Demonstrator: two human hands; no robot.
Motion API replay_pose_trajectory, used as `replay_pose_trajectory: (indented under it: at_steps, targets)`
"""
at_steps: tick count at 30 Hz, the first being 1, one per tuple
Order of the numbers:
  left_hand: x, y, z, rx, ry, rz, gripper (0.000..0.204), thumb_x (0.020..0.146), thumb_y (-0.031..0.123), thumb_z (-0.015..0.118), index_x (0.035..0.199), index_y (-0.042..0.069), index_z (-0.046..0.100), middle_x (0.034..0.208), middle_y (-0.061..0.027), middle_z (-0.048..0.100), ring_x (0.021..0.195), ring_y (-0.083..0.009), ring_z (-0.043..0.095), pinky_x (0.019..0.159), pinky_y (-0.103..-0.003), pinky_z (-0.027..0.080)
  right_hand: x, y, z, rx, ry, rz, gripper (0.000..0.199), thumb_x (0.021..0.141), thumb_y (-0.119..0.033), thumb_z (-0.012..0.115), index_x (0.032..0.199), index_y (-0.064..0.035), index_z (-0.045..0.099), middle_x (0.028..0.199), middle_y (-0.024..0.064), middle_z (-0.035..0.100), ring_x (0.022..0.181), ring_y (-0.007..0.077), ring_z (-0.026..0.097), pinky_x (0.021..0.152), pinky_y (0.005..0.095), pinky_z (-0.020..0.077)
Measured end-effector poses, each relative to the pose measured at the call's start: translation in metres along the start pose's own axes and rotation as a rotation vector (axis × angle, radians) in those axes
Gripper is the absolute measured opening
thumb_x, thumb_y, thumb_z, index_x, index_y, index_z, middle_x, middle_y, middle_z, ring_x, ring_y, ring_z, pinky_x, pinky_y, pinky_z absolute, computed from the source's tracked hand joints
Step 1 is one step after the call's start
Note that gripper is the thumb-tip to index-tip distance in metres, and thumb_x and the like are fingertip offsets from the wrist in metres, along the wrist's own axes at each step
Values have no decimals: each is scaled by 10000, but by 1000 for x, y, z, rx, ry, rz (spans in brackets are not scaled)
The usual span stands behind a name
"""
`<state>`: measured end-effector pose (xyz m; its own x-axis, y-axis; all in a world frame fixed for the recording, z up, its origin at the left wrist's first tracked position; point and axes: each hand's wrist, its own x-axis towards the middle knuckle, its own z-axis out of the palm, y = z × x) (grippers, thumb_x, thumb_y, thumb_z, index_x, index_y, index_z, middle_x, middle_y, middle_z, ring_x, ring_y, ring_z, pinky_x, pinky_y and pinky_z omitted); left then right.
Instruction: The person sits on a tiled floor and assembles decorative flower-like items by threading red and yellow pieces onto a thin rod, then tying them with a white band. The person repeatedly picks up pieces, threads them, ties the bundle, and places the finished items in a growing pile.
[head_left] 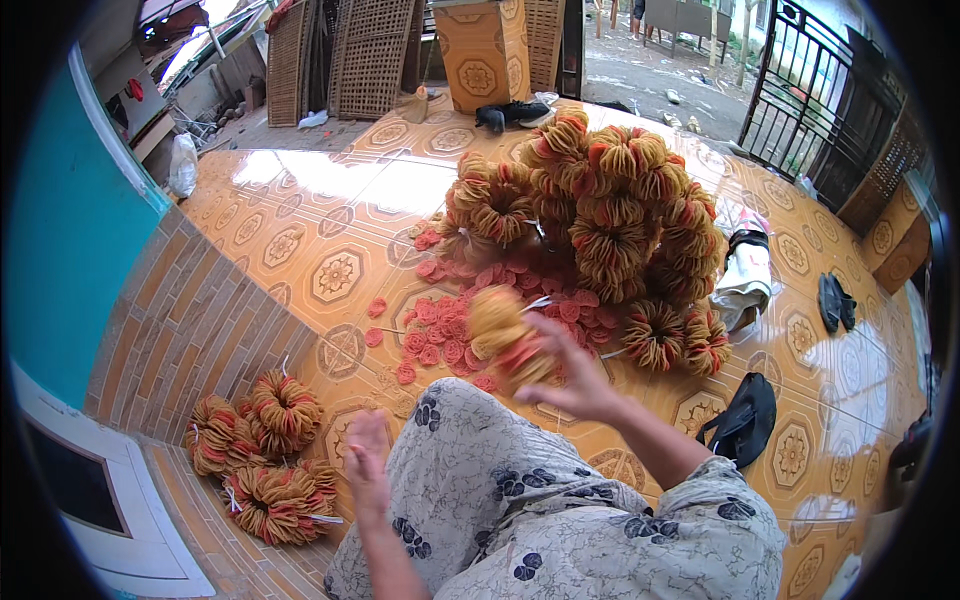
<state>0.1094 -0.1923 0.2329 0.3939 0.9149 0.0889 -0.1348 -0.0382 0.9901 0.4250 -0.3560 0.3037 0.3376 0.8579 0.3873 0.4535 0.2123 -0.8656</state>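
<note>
My right hand [572,372] holds up a blurred stack of yellow and red round discs [503,331] strung together, above my patterned lap [480,480]. My left hand [366,458] hangs low by my left knee with its fingers apart and nothing in it. Loose red discs [440,335] lie scattered on the orange tiled floor just beyond my knees. Behind them rises a large heap of finished yellow-and-red disc bundles [610,220]. Three more bundles [265,450] rest on the brick-patterned ledge to my left.
A black bag [745,418] lies at my right, dark sandals [835,300] and a white bag [745,280] further right. Woven panels [370,55] and a tiled pillar [482,55] stand at the back, a metal gate [800,90] at the back right, a teal wall [60,230] on the left.
</note>
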Motion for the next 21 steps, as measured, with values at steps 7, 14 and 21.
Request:
replay_pose_trajectory:
  at_steps: [7, 14, 21]
  targets:
    - [-3, -7, -12, -1081, -32, -215, 543, 976, 485, 499, 1282, 37, 534, 1194, -99, 610, 1133, -273, 549, 1052, -407, 421, 11, 136, -52, -478, 400, 286, 514, 859, -314, 726, 1254, -14, 593, 1174, 178, 656, 1023, 303, 665, 885, 386, 526]
    - [-30, 100, -176, -539, 612, 321, 664, 966, 654, 382, 1188, 64, 593, 1106, -141, 667, 952, -283, 634, 876, -407, 530, -114, 287, -126, -1154, 47, 880, 1079, 699, -357, 813, 1558, -236, 172, 1264, 213, 576, 1232, 372, 525, 1095, 602, 291]
    - [4, 132, -231, 1058, 811, -68, 444, 965, 320, 623, 1280, 25, 516, 1280, -177, 572, 1086, -349, 587, 946, -433, 496, -87, 276, -130, -341, 667, 544, 621, 884, -293, 727, 1383, -39, 459, 1274, 145, 580, 1119, 242, 585, 961, 341, 465]
